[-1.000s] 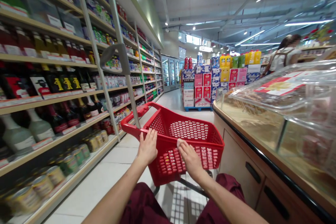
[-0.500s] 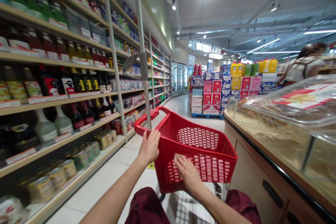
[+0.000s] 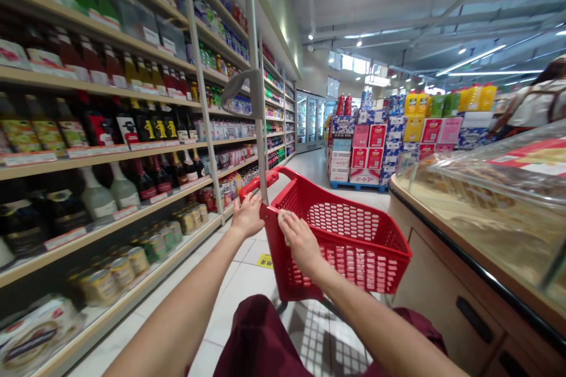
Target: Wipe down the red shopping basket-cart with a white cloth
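Observation:
A red plastic shopping cart [image 3: 354,241] stands before my knees, its basket sides full of holes. My left hand [image 3: 248,216] grips the near end of the cart's red handle [image 3: 252,187], beside the upright metal pole [image 3: 262,147]. Against the upper part of the basket's side, near the handle, my right hand [image 3: 301,242] presses a small whitish wipe [image 3: 283,222]. Its fingers lie over the wipe and cover most of it.
Shelves of bottles and cans [image 3: 101,147] line the left side. A wooden display counter [image 3: 446,283] with a clear cover stands close on the right. Stacked drink boxes [image 3: 367,153] rise ahead. A person [image 3: 533,103] is at the far right.
My right hand has moved up and left along the cart's side with the wipe, toward the handle. My left hand stays at the handle. The view has shifted slightly.

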The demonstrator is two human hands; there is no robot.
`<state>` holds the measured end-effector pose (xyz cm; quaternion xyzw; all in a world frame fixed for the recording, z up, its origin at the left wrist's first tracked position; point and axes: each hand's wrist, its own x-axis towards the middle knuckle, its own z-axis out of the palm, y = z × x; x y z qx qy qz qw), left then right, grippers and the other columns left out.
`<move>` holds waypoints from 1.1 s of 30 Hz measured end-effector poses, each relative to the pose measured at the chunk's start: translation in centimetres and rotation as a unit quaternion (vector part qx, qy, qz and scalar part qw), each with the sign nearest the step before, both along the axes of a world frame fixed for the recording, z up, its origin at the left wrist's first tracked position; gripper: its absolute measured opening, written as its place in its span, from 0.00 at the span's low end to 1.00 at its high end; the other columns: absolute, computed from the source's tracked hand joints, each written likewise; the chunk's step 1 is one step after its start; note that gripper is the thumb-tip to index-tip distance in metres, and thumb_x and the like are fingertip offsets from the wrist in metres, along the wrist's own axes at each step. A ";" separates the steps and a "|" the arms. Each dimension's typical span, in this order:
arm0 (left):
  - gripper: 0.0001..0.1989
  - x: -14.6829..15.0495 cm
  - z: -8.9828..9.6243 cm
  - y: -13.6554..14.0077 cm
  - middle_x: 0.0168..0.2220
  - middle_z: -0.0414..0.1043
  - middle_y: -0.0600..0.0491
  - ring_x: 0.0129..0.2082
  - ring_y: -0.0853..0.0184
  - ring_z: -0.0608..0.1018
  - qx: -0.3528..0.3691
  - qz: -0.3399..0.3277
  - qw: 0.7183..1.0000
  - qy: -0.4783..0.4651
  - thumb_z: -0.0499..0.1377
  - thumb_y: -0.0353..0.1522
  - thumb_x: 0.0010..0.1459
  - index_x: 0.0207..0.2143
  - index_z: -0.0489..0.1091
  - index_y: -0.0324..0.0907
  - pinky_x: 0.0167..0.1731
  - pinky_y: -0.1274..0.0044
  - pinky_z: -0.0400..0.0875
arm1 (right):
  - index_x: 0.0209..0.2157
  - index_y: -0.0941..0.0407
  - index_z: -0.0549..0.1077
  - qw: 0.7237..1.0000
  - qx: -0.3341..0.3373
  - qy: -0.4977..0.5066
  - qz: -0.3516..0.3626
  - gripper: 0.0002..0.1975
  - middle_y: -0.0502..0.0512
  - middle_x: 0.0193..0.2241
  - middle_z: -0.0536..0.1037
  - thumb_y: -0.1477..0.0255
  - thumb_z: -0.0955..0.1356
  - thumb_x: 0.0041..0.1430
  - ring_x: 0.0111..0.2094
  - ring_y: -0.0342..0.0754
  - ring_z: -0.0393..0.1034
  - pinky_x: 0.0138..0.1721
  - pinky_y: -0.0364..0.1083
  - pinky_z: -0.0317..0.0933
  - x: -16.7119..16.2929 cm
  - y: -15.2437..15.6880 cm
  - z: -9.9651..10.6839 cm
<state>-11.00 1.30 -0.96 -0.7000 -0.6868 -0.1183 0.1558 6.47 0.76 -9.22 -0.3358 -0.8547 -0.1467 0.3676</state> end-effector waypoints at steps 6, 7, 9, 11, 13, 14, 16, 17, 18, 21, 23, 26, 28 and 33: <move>0.33 0.1 -0.2 -1.9 0.60 0.49 0.51 0.60 0.65 0.47 -0.018 -0.029 0.998 0.043 0.47 0.26 0.44 0.56 0.50 0.39 0.57 0.62 0.39 | 0.51 0.59 0.63 0.996 -0.011 -0.081 0.032 0.19 0.59 0.51 0.65 0.79 0.58 0.58 0.55 0.51 0.53 0.53 0.53 0.52 -3.5 -0.6 -1.1; 0.33 0.2 -0.3 -2.1 0.60 0.48 0.51 0.60 0.65 0.47 -0.018 -0.034 0.998 0.047 0.47 0.26 0.44 0.56 0.50 0.38 0.57 0.63 0.39 | 0.50 0.59 0.64 0.995 -0.009 -0.095 0.042 0.18 0.58 0.51 0.66 0.78 0.58 0.58 0.54 0.50 0.55 0.52 0.52 0.52 -3.5 -0.8 -1.8; 0.32 0.2 -0.4 -2.0 0.60 0.47 0.50 0.60 0.65 0.46 -0.015 -0.043 0.998 0.049 0.47 0.26 0.45 0.56 0.50 0.37 0.57 0.63 0.40 | 0.51 0.58 0.63 0.994 0.012 -0.095 0.050 0.18 0.57 0.52 0.65 0.76 0.58 0.58 0.55 0.50 0.53 0.53 0.51 0.52 -3.3 -1.1 -2.1; 0.31 0.2 -0.7 -1.8 0.60 0.47 0.50 0.60 0.65 0.46 -0.006 -0.047 0.998 0.044 0.46 0.26 0.46 0.56 0.50 0.37 0.57 0.63 0.42 | 0.53 0.59 0.61 0.997 0.038 -0.065 0.032 0.19 0.57 0.54 0.61 0.76 0.58 0.59 0.57 0.51 0.48 0.55 0.52 0.48 -2.8 -0.9 -1.2; 0.32 0.0 -0.9 -1.6 0.60 0.46 0.51 0.60 0.65 0.46 0.003 -0.047 0.998 0.039 0.46 0.25 0.46 0.56 0.49 0.37 0.57 0.63 0.42 | 0.54 0.59 0.59 0.998 0.045 -0.039 -0.004 0.20 0.58 0.56 0.59 0.77 0.58 0.59 0.58 0.51 0.45 0.56 0.54 0.46 -2.0 -0.5 -0.1; 0.32 -0.1 -0.9 -1.5 0.60 0.46 0.51 0.60 0.65 0.46 0.005 -0.047 0.998 0.039 0.46 0.24 0.45 0.56 0.49 0.37 0.57 0.62 0.42 | 0.54 0.59 0.59 0.998 0.037 -0.040 -0.017 0.21 0.58 0.56 0.59 0.77 0.58 0.59 0.58 0.51 0.45 0.55 0.54 0.46 -1.5 -0.5 0.0; 0.33 -0.3 -1.0 -1.5 0.60 0.47 0.52 0.60 0.65 0.47 0.004 -0.047 0.998 0.039 0.46 0.23 0.43 0.56 0.50 0.38 0.57 0.61 0.41 | 0.52 0.58 0.61 0.997 0.011 -0.071 -0.017 0.20 0.58 0.53 0.63 0.78 0.58 0.58 0.57 0.50 0.50 0.54 0.53 0.50 -0.3 -0.5 -0.7; 0.33 -0.3 -1.1 -1.6 0.60 0.48 0.52 0.60 0.64 0.48 0.005 -0.049 0.998 0.039 0.46 0.23 0.43 0.56 0.51 0.38 0.57 0.61 0.41 | 0.52 0.58 0.63 0.996 0.001 -0.089 -0.007 0.19 0.57 0.52 0.65 0.78 0.59 0.57 0.55 0.50 0.53 0.53 0.52 0.52 0.4 -0.7 -1.4; 0.34 -0.3 -1.1 -1.8 0.60 0.49 0.51 0.60 0.64 0.49 0.013 -0.049 0.998 0.037 0.46 0.23 0.42 0.56 0.51 0.38 0.57 0.61 0.41 | 0.51 0.57 0.63 0.995 -0.004 -0.097 -0.001 0.19 0.56 0.51 0.66 0.78 0.59 0.57 0.55 0.50 0.54 0.52 0.51 0.53 1.0 -0.8 -2.0; 0.31 0.7 -1.4 -2.4 0.58 0.52 0.48 0.59 0.64 0.52 0.095 -0.027 0.995 0.026 0.45 0.24 0.45 0.56 0.51 0.36 0.57 0.64 0.42 | 0.54 0.56 0.60 0.998 0.013 -0.053 -0.022 0.22 0.55 0.54 0.62 0.80 0.57 0.57 0.57 0.49 0.49 0.54 0.51 0.50 2.8 -0.8 -2.9; 0.29 2.0 -1.7 -2.6 0.58 0.53 0.47 0.58 0.65 0.53 0.146 -0.037 0.988 0.034 0.44 0.25 0.48 0.56 0.50 0.35 0.57 0.67 0.42 | 0.55 0.57 0.58 0.998 0.026 -0.014 -0.057 0.23 0.56 0.56 0.59 0.82 0.56 0.57 0.58 0.50 0.45 0.55 0.53 0.48 3.7 -0.4 -3.0; 0.30 4.5 -2.3 -2.3 0.59 0.51 0.49 0.59 0.65 0.51 0.097 -0.118 0.985 0.081 0.45 0.26 0.47 0.56 0.50 0.37 0.57 0.66 0.40 | 0.52 0.58 0.62 0.998 0.011 -0.034 -0.061 0.22 0.57 0.53 0.64 0.81 0.57 0.56 0.56 0.51 0.51 0.53 0.53 0.51 4.9 -0.3 -4.3; 0.31 5.7 -2.9 -1.9 0.59 0.51 0.48 0.59 0.63 0.51 0.035 -0.138 0.985 0.102 0.47 0.26 0.46 0.56 0.51 0.37 0.57 0.63 0.40 | 0.50 0.58 0.65 0.997 -0.006 -0.065 -0.050 0.20 0.56 0.50 0.67 0.81 0.58 0.55 0.54 0.51 0.56 0.51 0.51 0.54 5.6 -0.5 -5.4; 0.31 7.0 -3.3 -1.4 0.58 0.53 0.44 0.59 0.60 0.52 0.003 -0.094 0.989 0.112 0.48 0.28 0.46 0.55 0.52 0.34 0.56 0.61 0.39 | 0.55 0.59 0.57 0.996 0.020 -0.029 -0.088 0.25 0.57 0.56 0.58 0.83 0.56 0.55 0.58 0.50 0.46 0.54 0.53 0.50 7.3 -0.5 -4.3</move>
